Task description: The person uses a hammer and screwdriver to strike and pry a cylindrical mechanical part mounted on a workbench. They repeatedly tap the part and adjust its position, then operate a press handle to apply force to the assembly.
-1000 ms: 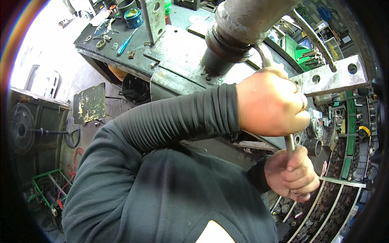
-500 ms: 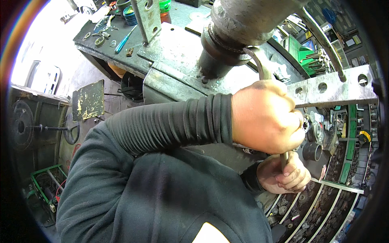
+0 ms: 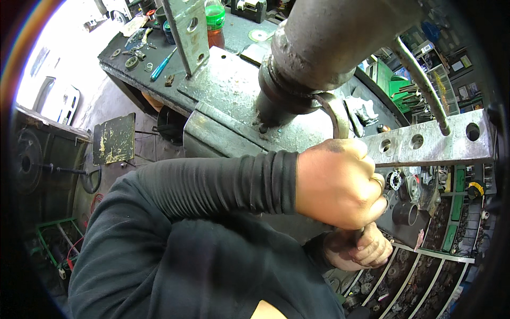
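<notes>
A curved hook spanner (image 3: 340, 121) reaches to a dark round collar (image 3: 281, 87) at the lower end of a thick grey metal cylinder (image 3: 340, 37). Its hooked tip touches the collar's right side. My left arm crosses in front of my body, and my left hand (image 3: 337, 183) is wrapped round the spanner's shaft near the curve. Lower down, my right hand (image 3: 366, 250) grips the handle end, its fingers curled round it. My left hand hides the middle of the spanner.
Below the cylinder lies a pale metal plate (image 3: 228, 80). A drilled steel beam (image 3: 435, 141) stands just right of my hands, an upright one (image 3: 188, 34) behind left. The workbench (image 3: 127, 69) holds a blue screwdriver (image 3: 162, 66) and a bottle (image 3: 215, 21). Parts racks (image 3: 425, 276) are at right.
Both hands have swung slightly left with the spanner's handle, while its hook stays against the collar. The whole view has shifted, so the cylinder and bench appear lower.
</notes>
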Motion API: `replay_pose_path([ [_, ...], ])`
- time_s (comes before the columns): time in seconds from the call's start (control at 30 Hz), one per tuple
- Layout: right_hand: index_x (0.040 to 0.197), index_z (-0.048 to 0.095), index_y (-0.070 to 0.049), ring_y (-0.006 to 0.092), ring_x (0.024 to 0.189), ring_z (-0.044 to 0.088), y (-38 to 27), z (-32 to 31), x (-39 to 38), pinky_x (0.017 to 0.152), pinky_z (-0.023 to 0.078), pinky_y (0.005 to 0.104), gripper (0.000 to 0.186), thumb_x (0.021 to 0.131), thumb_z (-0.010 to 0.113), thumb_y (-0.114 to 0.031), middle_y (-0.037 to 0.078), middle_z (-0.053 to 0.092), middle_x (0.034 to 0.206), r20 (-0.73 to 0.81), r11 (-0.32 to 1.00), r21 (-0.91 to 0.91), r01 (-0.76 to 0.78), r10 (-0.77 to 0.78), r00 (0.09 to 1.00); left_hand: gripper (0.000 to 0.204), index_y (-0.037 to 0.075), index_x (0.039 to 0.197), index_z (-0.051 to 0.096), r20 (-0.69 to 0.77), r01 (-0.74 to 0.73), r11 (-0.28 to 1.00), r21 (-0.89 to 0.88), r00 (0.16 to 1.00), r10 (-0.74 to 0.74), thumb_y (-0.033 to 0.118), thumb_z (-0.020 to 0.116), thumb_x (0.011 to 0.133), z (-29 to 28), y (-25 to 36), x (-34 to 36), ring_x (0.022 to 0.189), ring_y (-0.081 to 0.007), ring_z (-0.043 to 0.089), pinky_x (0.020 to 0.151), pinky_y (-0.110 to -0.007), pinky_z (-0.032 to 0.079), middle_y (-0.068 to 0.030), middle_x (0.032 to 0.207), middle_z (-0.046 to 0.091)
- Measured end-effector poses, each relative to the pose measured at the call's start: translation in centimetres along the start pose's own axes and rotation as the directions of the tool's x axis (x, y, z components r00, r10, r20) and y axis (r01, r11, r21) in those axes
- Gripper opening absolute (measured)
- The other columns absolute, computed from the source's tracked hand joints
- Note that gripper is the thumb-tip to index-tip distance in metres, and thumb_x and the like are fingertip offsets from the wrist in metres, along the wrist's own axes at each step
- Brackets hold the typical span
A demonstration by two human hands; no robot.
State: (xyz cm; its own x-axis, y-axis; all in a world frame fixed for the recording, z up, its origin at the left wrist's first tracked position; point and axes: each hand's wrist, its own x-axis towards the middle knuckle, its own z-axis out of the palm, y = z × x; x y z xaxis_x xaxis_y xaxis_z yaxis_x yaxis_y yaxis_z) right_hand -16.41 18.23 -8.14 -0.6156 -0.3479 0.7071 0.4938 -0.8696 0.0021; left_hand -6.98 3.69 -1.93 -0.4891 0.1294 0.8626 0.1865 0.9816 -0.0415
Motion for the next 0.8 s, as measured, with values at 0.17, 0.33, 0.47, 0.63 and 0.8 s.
replay_pose_path([
  [0.17, 0.068, 0.042, -0.017, 0.0024, 0.034, 0.033, -0.3, 2.2, 3.0, 0.046, 0.029, 0.0208, 0.027, 0.093, 0.049, -0.013, -0.008, 0.039, 0.042, 0.073, 0.985, -0.172, 0.027, -0.015, 0.997, 0.016, 0.012, 0.057, 0.055, -0.085, 0.123, 0.989, -0.079, 0.988, -0.129, 0.028, 0.061, 0.059, -0.4, 0.4, 1.6, 0.056, -0.0190, 0.063, 0.055, -0.032, 0.049, -0.0019, 0.060, 0.057],
  [0.33, 0.069, 0.042, -0.017, 0.0013, 0.036, 0.033, 0.2, 4.1, 5.7, 0.044, 0.028, 0.0174, 0.025, 0.089, 0.055, -0.012, -0.008, 0.041, 0.043, 0.129, 0.981, -0.190, 0.050, -0.025, 0.991, 0.018, 0.013, 0.063, 0.048, -0.143, 0.154, 0.983, -0.098, 0.975, -0.167, 0.026, 0.061, 0.061, -0.1, 0.3, 2.0, 0.055, -0.0147, 0.057, 0.049, -0.031, 0.045, 0.0007, 0.060, 0.045],
  [0.47, 0.069, 0.043, -0.016, 0.0011, 0.036, 0.033, -0.6, 4.2, 6.7, 0.041, 0.026, 0.0147, 0.025, 0.089, 0.057, -0.011, -0.008, 0.041, 0.044, 0.151, 0.975, -0.221, 0.030, 0.003, 0.989, 0.018, 0.013, 0.064, 0.049, -0.173, 0.137, 0.977, -0.166, 0.971, -0.166, 0.026, 0.061, 0.061, 0.1, 0.1, 2.1, 0.056, -0.0155, 0.057, 0.049, -0.031, 0.046, 0.0003, 0.060, 0.045],
  [0.63, 0.071, 0.042, -0.015, 0.0012, 0.034, 0.030, -0.1, 4.6, 6.9, 0.038, 0.024, 0.0145, 0.024, 0.088, 0.058, -0.011, -0.008, 0.040, 0.044, 0.171, 0.979, -0.189, 0.075, -0.042, 0.984, 0.018, 0.013, 0.064, 0.049, -0.190, 0.125, 0.977, -0.171, 0.969, -0.158, 0.026, 0.061, 0.061, 0.1, -0.1, 2.1, 0.056, -0.0155, 0.058, 0.050, -0.030, 0.046, 0.0005, 0.060, 0.046],
  [0.8, 0.073, 0.041, -0.015, 0.0007, 0.034, 0.031, 0.9, 6.1, 7.4, 0.036, 0.022, 0.0149, 0.024, 0.089, 0.059, -0.012, -0.009, 0.039, 0.044, 0.248, 0.971, -0.171, 0.165, -0.120, 0.961, 0.017, 0.013, 0.063, 0.049, -0.177, 0.098, 0.976, -0.193, 0.975, -0.133, 0.026, 0.061, 0.062, -0.4, 0.0, 2.4, 0.056, -0.0153, 0.058, 0.052, -0.030, 0.046, 0.0007, 0.060, 0.048],
])
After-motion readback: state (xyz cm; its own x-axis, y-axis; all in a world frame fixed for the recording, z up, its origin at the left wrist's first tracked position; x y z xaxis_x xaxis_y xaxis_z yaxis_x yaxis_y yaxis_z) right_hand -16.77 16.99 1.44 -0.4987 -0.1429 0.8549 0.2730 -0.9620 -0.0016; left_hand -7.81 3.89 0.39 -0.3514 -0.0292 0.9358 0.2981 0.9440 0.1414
